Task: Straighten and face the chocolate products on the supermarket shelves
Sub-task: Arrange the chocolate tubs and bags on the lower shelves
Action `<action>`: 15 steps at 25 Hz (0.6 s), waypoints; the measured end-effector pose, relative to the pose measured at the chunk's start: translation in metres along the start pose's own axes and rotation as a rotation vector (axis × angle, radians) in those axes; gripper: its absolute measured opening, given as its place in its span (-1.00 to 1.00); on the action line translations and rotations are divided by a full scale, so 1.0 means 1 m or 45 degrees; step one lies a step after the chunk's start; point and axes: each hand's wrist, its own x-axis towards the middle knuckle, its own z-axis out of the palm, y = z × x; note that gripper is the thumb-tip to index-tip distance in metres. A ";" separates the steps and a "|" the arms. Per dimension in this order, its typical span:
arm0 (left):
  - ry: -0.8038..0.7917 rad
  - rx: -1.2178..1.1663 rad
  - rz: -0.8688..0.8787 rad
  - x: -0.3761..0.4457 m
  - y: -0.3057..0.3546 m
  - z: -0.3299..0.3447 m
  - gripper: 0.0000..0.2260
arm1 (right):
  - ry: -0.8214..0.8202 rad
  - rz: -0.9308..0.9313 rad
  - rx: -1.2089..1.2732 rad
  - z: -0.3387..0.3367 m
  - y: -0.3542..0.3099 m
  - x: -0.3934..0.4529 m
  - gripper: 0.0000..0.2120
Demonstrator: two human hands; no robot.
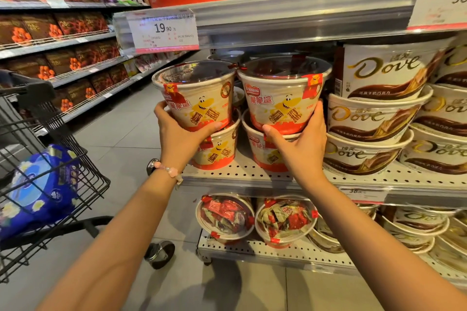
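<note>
Midway: left hand (177, 131) cupping left top tub (195, 94), right hand (302, 139) cupping right top tub (281, 93), labels nearly forward, lower tubs (219, 149) unfaced

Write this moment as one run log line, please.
left hand: holds left red-and-cream wafer tub | right hand: holds right red-and-cream wafer tub | both tubs: upper tier, upright, fronts outward

glossy paper tubs (199, 101), clear plastic lids (195, 72); perforated matt metal shelf (252, 169).
</note>
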 end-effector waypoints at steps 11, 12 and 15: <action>-0.009 0.007 0.015 0.004 -0.013 -0.010 -0.07 | 0.019 -0.032 0.046 0.002 -0.001 0.004 -0.01; -0.008 0.003 0.016 0.004 -0.013 -0.010 -0.06 | 0.025 -0.021 0.064 0.003 0.000 0.004 0.01; -0.009 -0.011 0.014 0.002 -0.013 -0.008 -0.04 | 0.031 0.021 0.101 0.004 0.000 0.003 0.06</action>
